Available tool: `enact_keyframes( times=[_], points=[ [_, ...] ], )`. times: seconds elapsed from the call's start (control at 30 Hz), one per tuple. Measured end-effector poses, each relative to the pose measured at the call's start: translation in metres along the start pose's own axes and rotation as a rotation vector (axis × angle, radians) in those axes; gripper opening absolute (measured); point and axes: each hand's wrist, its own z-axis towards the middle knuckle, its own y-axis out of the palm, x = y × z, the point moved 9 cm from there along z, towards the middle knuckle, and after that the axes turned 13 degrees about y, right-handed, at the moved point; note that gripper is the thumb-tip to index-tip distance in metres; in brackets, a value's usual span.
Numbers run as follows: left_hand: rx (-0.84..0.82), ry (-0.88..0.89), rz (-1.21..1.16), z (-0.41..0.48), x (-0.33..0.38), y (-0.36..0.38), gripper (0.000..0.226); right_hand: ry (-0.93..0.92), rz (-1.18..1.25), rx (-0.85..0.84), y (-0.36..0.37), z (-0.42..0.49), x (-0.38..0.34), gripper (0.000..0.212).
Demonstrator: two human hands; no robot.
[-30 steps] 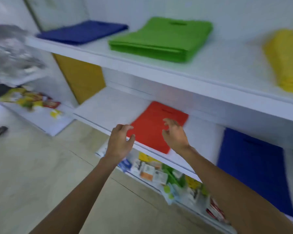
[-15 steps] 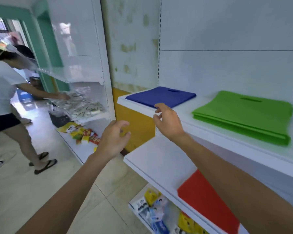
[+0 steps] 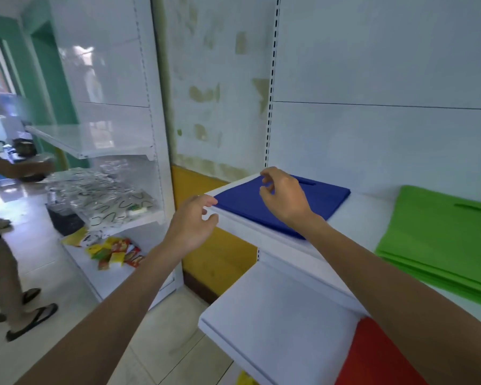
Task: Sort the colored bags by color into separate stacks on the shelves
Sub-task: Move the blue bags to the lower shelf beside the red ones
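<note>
Two hands in view. Left hand [image 3: 192, 225]: fingers loosely curled, thumb held apart from them, positioned at the near left corner of the upper shelf [image 3: 367, 218], fingertips level with the shelf's front edge; it grips nothing. Right hand [image 3: 285, 197]: fingers half curled, placed over the far left portion of the blue bag stack [image 3: 242, 202]; whether the fingertips touch or pinch the fabric cannot be told. Bags counted by colour: one blue bag stack, lying flat at the left end of the upper shelf; one green bag stack [image 3: 439, 232], on the same shelf to the right and apart from the blue, several layers visible at its front edge; one red bag [image 3: 372, 354], flat on the lower shelf [image 3: 283, 323], partly hidden by the right forearm. A second white shelving unit stands to the left, carrying clear packets [image 3: 103, 190] on its middle level and coloured snack packets [image 3: 114, 251] below. One other person [image 3: 0, 262] stands at the far left, arm extended, wearing sandals.
</note>
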Motion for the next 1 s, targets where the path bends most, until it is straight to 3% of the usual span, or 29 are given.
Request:
enact_keyframes(
  times=[0.3,0.4,0.5,0.57,0.73,1.0],
  points=[
    [-0.194,0.119,-0.075,0.1,-0.055,0.061,0.029,0.302,-0.136,0.215,-0.035,0.039,0.071,0.032],
    [-0.324,0.101,-0.076,0.124,-0.079,0.083,0.034,0.543,-0.246,0.31,-0.046,0.036,0.105,0.03],
    [-0.414,0.092,-0.14,0.137,-0.092,0.101,0.036,0.832,-0.319,0.297,-0.033,0.021,0.141,0.033],
    [-0.446,0.108,-0.142,0.146,-0.092,0.108,0.031,0.927,-0.348,0.298,-0.025,0.012,0.151,0.039],
    [-0.45,0.139,-0.115,0.163,-0.089,0.117,0.026,1.028,-0.372,0.377,-0.03,0.003,0.16,0.038],
    [-0.248,0.222,-0.12,0.17,-0.086,0.107,0.018,0.955,-0.276,0.506,-0.037,0.006,0.158,0.029]
  ],
)
